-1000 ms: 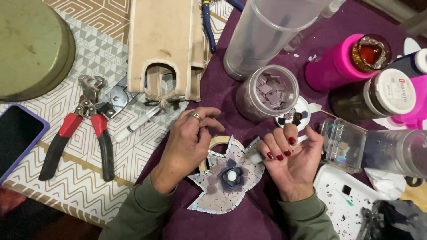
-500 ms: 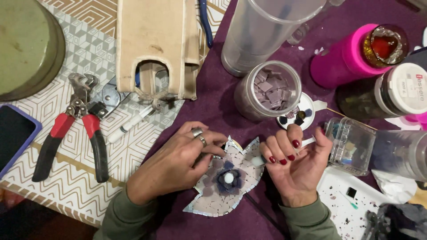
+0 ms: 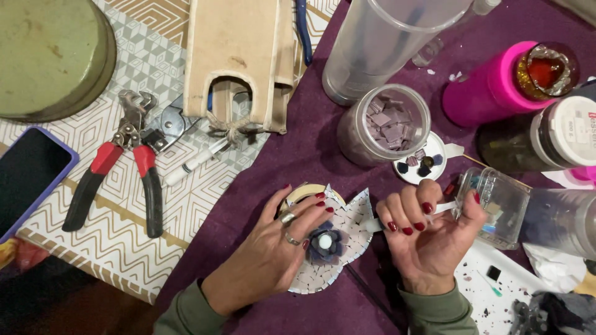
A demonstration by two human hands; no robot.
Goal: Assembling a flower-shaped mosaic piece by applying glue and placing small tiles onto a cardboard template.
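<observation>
Pressing spread fingers on the mosaic piece (image 3: 338,248) to steady it, the left hand (image 3: 279,248) sits beside the right hand (image 3: 428,232), fisted around a white tool (image 3: 379,223).

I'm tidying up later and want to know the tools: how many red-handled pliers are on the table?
1. The red-handled pliers lie on the patterned cloth, left of the left hand and beside the phone. Others may lie out of view.
</observation>
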